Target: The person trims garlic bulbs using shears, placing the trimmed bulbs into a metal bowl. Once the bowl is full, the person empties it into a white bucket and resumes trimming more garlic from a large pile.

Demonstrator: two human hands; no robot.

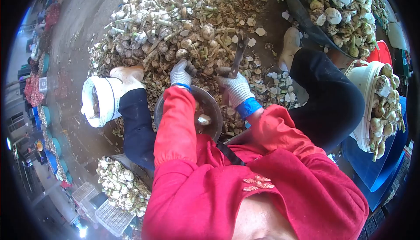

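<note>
Right grip clenches the metal tool; left grip: closure cannot be told. Garlic bulbs lie at 11–12 o'clock from bowl; probably light, firm, papery-skinned. Grasp at widest girth.

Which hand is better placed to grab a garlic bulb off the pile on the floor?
Probably your left hand: it's close to the garlic pile, while your right hand is taken up holding a tool.

A garlic-sorting workshop or packing shed, shown by loose whitish garlic bulbs heaped across a bare grey floor.
</note>
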